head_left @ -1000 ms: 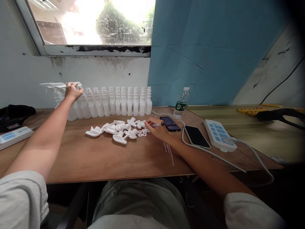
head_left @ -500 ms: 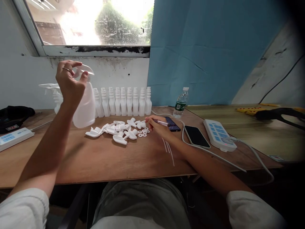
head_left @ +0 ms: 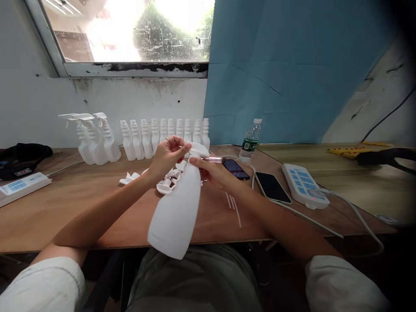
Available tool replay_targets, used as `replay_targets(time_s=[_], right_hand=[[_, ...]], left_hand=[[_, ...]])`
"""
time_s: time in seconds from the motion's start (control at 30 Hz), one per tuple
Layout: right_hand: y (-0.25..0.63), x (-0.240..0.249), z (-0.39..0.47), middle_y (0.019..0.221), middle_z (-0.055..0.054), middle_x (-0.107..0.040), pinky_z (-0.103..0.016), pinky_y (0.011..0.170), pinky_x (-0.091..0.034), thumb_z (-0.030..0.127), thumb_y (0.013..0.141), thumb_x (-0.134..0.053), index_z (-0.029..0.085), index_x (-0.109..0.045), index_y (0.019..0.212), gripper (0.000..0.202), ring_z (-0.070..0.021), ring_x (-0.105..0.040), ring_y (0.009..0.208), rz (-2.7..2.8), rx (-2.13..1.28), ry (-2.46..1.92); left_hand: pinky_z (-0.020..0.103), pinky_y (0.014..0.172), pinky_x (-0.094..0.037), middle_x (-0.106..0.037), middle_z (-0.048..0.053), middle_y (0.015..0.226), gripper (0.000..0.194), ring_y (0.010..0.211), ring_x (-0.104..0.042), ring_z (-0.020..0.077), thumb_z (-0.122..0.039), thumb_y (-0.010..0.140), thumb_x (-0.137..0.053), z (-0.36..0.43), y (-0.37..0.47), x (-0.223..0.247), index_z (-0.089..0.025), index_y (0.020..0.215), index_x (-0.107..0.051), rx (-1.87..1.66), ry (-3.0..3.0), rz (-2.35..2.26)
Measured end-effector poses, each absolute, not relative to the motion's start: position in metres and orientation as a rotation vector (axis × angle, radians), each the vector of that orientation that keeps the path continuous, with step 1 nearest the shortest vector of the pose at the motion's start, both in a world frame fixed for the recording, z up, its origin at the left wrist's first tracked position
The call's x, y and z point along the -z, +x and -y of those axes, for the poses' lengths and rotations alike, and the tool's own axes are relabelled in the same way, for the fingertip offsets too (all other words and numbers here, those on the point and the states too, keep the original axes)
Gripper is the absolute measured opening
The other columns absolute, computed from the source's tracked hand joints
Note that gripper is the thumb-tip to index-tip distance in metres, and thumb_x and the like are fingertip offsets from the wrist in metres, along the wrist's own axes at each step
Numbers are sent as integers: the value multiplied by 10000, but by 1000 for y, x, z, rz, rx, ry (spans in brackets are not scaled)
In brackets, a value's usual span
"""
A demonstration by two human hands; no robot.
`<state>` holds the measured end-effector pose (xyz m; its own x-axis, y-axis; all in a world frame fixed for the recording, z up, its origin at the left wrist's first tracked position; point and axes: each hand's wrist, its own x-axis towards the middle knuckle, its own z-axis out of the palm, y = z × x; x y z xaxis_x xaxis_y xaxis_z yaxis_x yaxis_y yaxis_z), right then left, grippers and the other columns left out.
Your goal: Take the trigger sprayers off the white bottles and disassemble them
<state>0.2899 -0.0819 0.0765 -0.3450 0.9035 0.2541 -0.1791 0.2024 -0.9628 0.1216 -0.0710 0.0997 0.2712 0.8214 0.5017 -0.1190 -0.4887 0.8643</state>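
Note:
A white spray bottle hangs tilted over the table's front edge, its base toward me. My left hand pinches the white spray head at its top. My right hand is closed near the bottle's neck, with the thumb against it. A slim tool with a translucent handle sticks out of that hand to the right; its tip is hidden. Behind the bottle and my left forearm lie loose white spray heads, partly covered.
Several white bottles without heads stand along the wall, with headed spray bottles to their left. At right are a water bottle, two phones, a power strip with its cable, and thin tubes.
My left hand has brought the spray bottle right and down from the upper left. My right hand, still holding the slim tool, now touches the bottle's neck. The view has shifted slightly.

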Motion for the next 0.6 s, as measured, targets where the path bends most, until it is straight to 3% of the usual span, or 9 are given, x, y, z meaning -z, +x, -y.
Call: replay_targets(time_s=[0.07,0.13,0.2,0.27,0.37,0.5,0.6], right_hand=[[293,-74,77,622,18,-595,-210,384,-344,444,642,-812,180,-639,814,359,-84,-479,461,1411,-1362,-776],[300,-69,66,611,20,-600,-209,372,-328,454,649,-800,178,-640,807,356,-82,-480,454,1334,-1347,-764],[310,-63,52,629,20,-610,-203,367,-324,478,659,-782,188,-634,818,362,-87,-503,476,1232,-1301,-721],[321,-58,37,685,13,-641,-203,401,-383,472,639,-791,199,-620,806,362,-99,-550,532,1138,-1245,-708],[334,-51,23,786,-8,-681,-245,586,-528,438,604,-814,212,-619,831,375,-145,-626,685,1077,-1207,-672],[339,-49,23,829,-29,-678,-316,690,-560,474,603,-801,224,-597,842,402,-208,-645,819,1147,-1185,-636],[338,-52,30,883,-55,-673,-358,708,-559,570,640,-743,230,-583,853,432,-248,-635,903,1218,-1163,-614]], left_hand=[[247,637,-499,-632,31,940,436,708,-624,115,-420,720,-777,73,123,-90,-225,1011,-516,-1316,1624,-691],[265,710,-520,-599,73,1181,582,867,-654,155,-443,708,-780,74,119,-81,-262,1160,-461,-1175,1570,-758],[284,709,-531,-556,114,1283,656,931,-657,197,-498,702,-768,75,111,-72,-256,1219,-444,-973,1496,-855],[294,658,-532,-597,125,1225,687,885,-667,219,-544,687,-762,75,102,-63,-234,1226,-470,-800,1426,-929],[287,611,-517,-674,97,1047,636,797,-671,215,-528,667,-782,72,92,-52,-208,1163,-547,-639,1386,-923],[290,636,-518,-700,110,943,519,810,-674,230,-504,663,-788,64,86,-42,-156,1011,-621,-587,1330,-850],[329,737,-533,-697,144,1010,599,947,-666,274,-566,721,-710,61,84,-37,-135,1121,-597,-568,1204,-705]])
